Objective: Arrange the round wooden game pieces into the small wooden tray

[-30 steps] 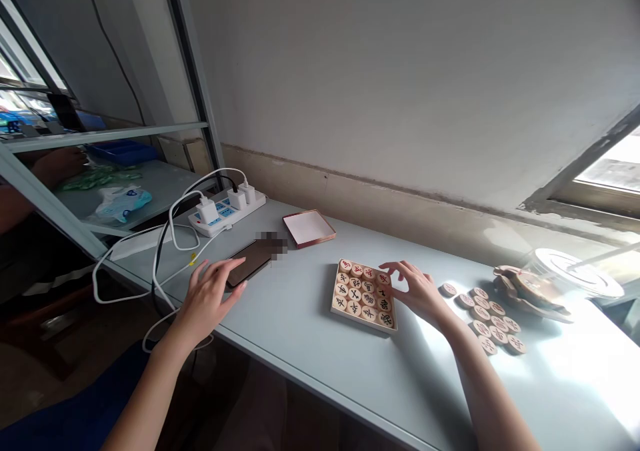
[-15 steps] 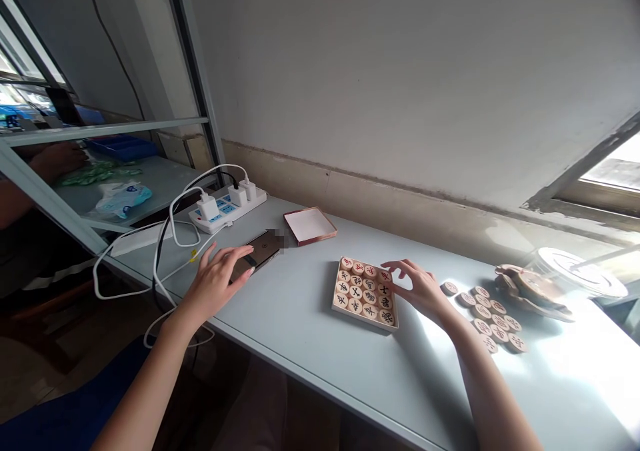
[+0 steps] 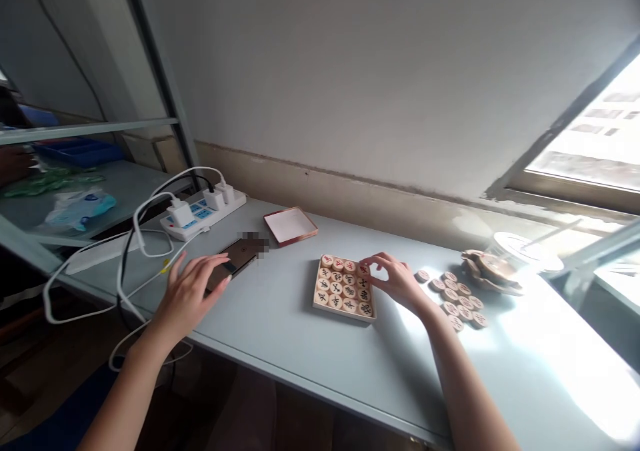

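Observation:
Wooden Chinese chess pieces (image 3: 336,289) with red or black characters fill a shallow square box (image 3: 345,314) in the middle of the desk. At its back right corner, my right hand (image 3: 395,281) has thumb and forefinger closed about a red-marked piece (image 3: 364,269). Fingers spread, my left hand (image 3: 187,291) hovers over or rests on the near end of a dark smartphone (image 3: 240,254); contact is hard to tell. Several loose chess pieces (image 3: 465,312) lie face up to the right of my right forearm.
Behind the box lies its open lid (image 3: 291,226). A white power strip (image 3: 205,212) with chargers and looping cables (image 3: 135,238) occupies the left end. At the right stand a brown carved dish (image 3: 493,271) and a clear plastic container (image 3: 525,251). A shelf frame (image 3: 90,129) borders the left.
The view has turned right, so everything sits further left in the picture. My right hand stays at the box's back corner piece, my left hand stays by the phone.

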Tool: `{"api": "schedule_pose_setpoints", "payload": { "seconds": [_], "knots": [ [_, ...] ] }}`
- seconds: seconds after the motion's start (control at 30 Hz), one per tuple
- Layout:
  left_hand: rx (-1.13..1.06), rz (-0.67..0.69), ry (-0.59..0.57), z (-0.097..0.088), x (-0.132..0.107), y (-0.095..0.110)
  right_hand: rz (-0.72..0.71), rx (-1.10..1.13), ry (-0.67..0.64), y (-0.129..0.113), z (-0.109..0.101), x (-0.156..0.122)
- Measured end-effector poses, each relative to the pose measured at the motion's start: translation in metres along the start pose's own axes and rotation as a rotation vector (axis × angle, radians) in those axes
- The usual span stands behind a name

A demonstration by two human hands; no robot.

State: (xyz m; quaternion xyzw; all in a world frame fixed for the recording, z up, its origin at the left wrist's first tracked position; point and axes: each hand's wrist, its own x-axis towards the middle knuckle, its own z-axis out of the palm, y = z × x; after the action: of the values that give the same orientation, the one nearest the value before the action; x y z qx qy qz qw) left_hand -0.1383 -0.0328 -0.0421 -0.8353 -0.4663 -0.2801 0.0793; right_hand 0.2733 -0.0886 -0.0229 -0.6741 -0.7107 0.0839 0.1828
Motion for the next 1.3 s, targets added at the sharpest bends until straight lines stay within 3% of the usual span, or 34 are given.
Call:
{"api": "schedule_pose_setpoints", "payload": {
  "seconds": [0.13, 0.27, 0.37, 0.5, 0.6, 0.7, 0.8, 0.93, 1.07, 1.17, 1.3],
  "knots": [
    [-0.142, 0.08, 0.048, 0.004, 0.009, 0.026, -0.003, 0.032, 0.024, -0.004, -0.003, -0.003],
    [-0.301, 0.22, -0.105, 0.011, 0.03, 0.07, 0.005, 0.049, 0.028, -0.005, -0.004, -0.004],
    [-0.345, 0.314, -0.211, 0.022, 0.06, 0.099, 0.008, 0.069, 0.022, -0.005, -0.007, -0.005],
    [-0.28, 0.327, -0.322, 0.045, 0.108, 0.118, 0.015, 0.136, -0.042, 0.005, -0.018, -0.009],
    [-0.181, 0.23, -0.445, 0.063, 0.132, 0.125, 0.269, -0.068, 0.075, 0.024, -0.026, -0.014],
    [-0.153, 0.162, -0.436, 0.075, 0.136, 0.129, 0.629, -0.4, 0.206, 0.045, -0.026, -0.02],
    [-0.139, 0.15, -0.344, 0.082, 0.125, 0.13, 0.702, -0.454, 0.202, 0.058, -0.023, -0.023],
    [-0.16, 0.15, -0.333, 0.084, 0.114, 0.128, 0.574, -0.434, 0.186, 0.049, -0.018, -0.017],
    [-0.208, 0.146, -0.398, 0.081, 0.115, 0.128, 0.186, -0.133, 0.285, 0.013, -0.009, -0.004],
    [-0.218, 0.133, -0.418, 0.08, 0.117, 0.127, -0.119, 0.103, 0.257, -0.02, 0.003, 0.001],
    [-0.253, 0.146, -0.508, 0.077, 0.118, 0.124, -0.264, 0.071, 0.19, -0.053, 0.021, 0.0]
  ]
}}
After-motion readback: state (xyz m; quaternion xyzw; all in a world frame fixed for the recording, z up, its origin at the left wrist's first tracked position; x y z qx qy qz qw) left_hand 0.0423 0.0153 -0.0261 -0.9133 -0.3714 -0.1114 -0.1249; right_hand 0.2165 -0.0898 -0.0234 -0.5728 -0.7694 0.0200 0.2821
